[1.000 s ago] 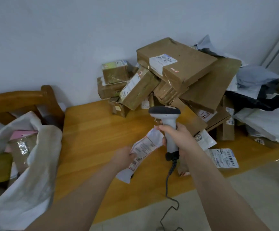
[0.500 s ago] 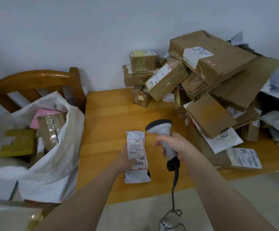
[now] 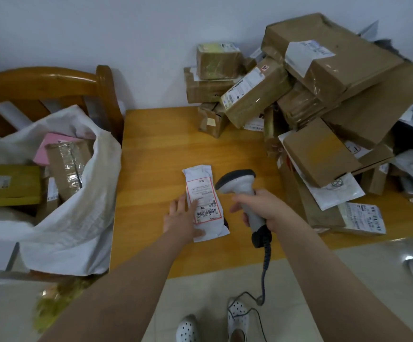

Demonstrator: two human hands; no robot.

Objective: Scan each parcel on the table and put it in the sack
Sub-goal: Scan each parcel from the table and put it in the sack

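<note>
At the left, off the table's left edge, the sack [image 3: 72,218] is sitting open on a wooden chair [image 3: 52,80], already holding a yellow box [image 3: 15,183] and a taped brown box [image 3: 68,164]. Moving right, the left hand [image 3: 180,218] is now lying flat, fingers straight, pressing on the left side of the small white parcel [image 3: 204,193]. A second ago this hand was holding that parcel up at a tilt; now the parcel appears to be lying on the table [image 3: 163,144] near the middle of its front edge, label up and barcode uncovered. Just right of it, the scanner [image 3: 240,186] is dipping its head toward the label, nearer than half a second ago, and the right hand [image 3: 267,206] is wrapping its fingers tightly round the handle, the cable [image 3: 264,267] trailing down to the floor. Judging from this, the parcel is being steadied for its scan, and the trip left to the sack is still waiting. At the table's right end and back right corner, the pile of parcels [image 3: 324,95] is still standing unscanned, so most of the work is remaining.
</note>
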